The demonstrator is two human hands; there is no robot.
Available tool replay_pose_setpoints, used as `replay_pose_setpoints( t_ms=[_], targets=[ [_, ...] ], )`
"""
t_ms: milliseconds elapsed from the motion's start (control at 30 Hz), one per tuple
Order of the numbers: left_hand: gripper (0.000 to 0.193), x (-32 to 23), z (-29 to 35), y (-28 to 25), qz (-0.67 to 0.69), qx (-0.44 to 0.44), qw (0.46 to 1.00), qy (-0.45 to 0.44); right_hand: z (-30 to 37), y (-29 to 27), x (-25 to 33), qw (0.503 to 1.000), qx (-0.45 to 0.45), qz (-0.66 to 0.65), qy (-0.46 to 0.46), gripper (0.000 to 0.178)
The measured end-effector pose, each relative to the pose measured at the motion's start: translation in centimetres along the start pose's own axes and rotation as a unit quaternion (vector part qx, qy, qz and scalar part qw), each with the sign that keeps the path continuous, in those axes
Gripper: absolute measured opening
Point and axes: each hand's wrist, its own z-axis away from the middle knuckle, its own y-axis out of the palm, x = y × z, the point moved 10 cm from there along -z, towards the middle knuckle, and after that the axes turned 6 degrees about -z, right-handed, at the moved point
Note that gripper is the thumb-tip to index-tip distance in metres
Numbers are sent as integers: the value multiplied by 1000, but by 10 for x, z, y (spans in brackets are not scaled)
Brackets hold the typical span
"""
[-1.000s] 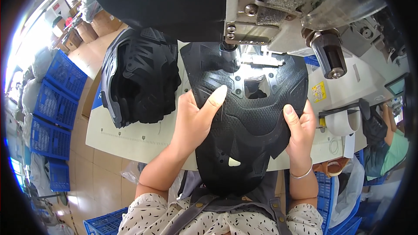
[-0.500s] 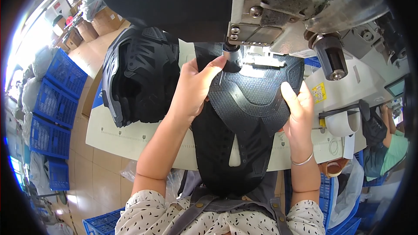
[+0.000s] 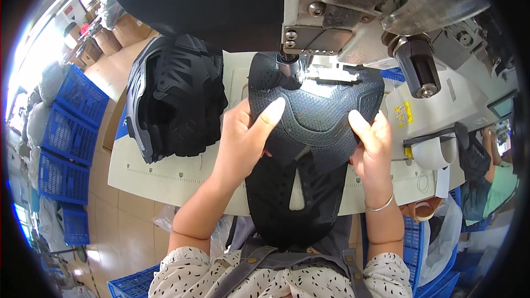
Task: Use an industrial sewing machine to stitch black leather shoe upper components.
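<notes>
A black shoe upper point(image 3: 317, 113) with a textured, shiny middle and perforated side flaps lies under the head of a sewing machine point(image 3: 317, 38). Its far edge reaches the metal post point(image 3: 289, 67) below the machine head. My left hand point(image 3: 240, 140) grips the upper's left side, thumb on top and fingers curled underneath, mostly hidden. On the right side my right hand point(image 3: 375, 146) pinches it the same way, thumb on the face. Nearer to me, a black perforated part with a slot point(image 3: 270, 193) hangs over the table's front edge toward my lap.
To the left, a stack of black shoe uppers point(image 3: 176, 96) stands on the pale table point(image 3: 165, 174). Blue crates point(image 3: 66, 132) line the floor at left. At right are a white cup-shaped holder point(image 3: 430, 155), a blue crate with plastic bags point(image 3: 441, 243) and another person point(image 3: 488, 187).
Both hands have drawn slightly nearer to me with the upper, whose far flaps show more now. My left thumb has come away from the metal post.
</notes>
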Motion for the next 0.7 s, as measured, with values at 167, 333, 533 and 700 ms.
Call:
replay_pose_setpoints(
  t_ms=[167,333,533,700],
  targets=[
    [22,22,28,10,-38,56,994,-89,7,-3,-2,999,13,24,16,13],
    [24,39,53,26,-25,130,986,-103,12,-1,-6,999,3,24,24,10],
    [32,51,67,44,28,187,980,-63,18,9,-13,999,6,5,44,6],
    [33,43,60,43,36,158,987,-3,28,18,-22,996,22,58,64,7]
  ],
)
